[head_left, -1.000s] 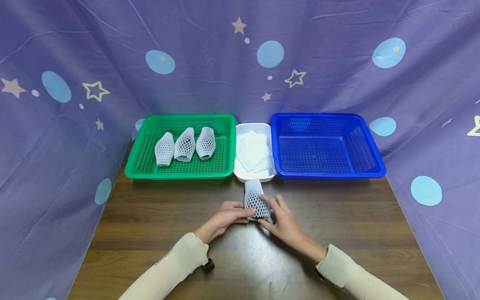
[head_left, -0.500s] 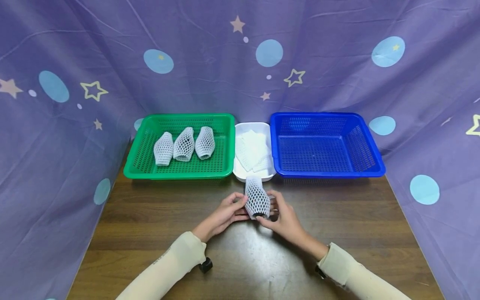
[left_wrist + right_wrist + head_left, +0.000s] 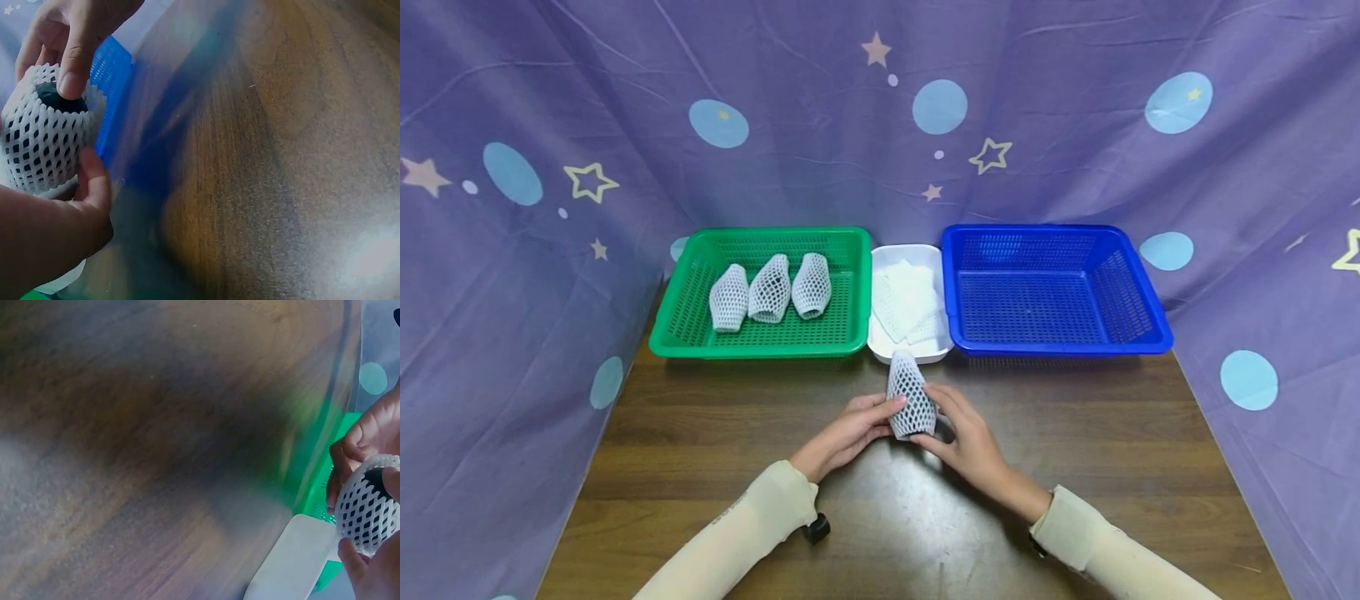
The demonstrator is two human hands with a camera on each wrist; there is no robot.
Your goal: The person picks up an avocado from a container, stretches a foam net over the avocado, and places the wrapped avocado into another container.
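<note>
A white foam net sleeve (image 3: 907, 396) stands out over the table just in front of the white tray. Inside it sits a dark object (image 3: 45, 92), seen through the mesh and at the open near end; its kind is mostly hidden. My left hand (image 3: 854, 428) holds the sleeve from the left, thumb across the mesh. From the right, my right hand (image 3: 967, 439) grips it, with the thumb at the open end; the left wrist view has that thumb pressing on the dark object. Three filled net sleeves (image 3: 770, 290) lie side by side in the green basket (image 3: 760, 351).
The white tray (image 3: 880, 350) holds several flat white foam nets (image 3: 908, 300) and stands between the green basket and a blue basket (image 3: 1060, 347). Behind the wooden table (image 3: 737, 400) hangs a purple curtain (image 3: 820, 167) with stars and dots.
The sleeve has shifted and turned slightly between the hands. My left thumb has moved to its left edge and back over the mesh; my right fingers have changed their place on it.
</note>
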